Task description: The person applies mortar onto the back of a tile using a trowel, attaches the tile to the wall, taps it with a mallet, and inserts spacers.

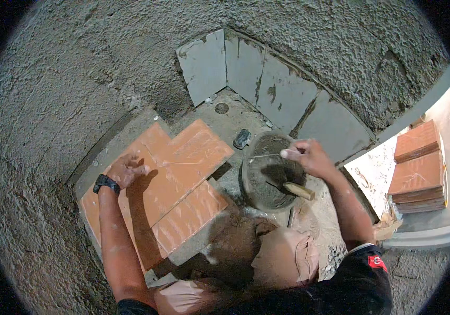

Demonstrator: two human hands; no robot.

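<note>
My left hand, with a dark watch on the wrist, is over the orange-backed tiles, its fingers curled and thumb toward the fingertips. The tiles lie overlapping, ribbed backs up. Above the round mortar bucket, my right hand is pinched closed. A thin pale string seems to cross the tiles and bucket between my two hands; its ends are hard to make out. In the bucket, a trowel with a wooden handle rests in grey mortar, its blade mostly covered or shadowed.
Grey tiles line the foot of the rough wall around the corner. A round floor drain and a dark lump lie near the bucket. At the right, orange tiles are stacked beyond the threshold.
</note>
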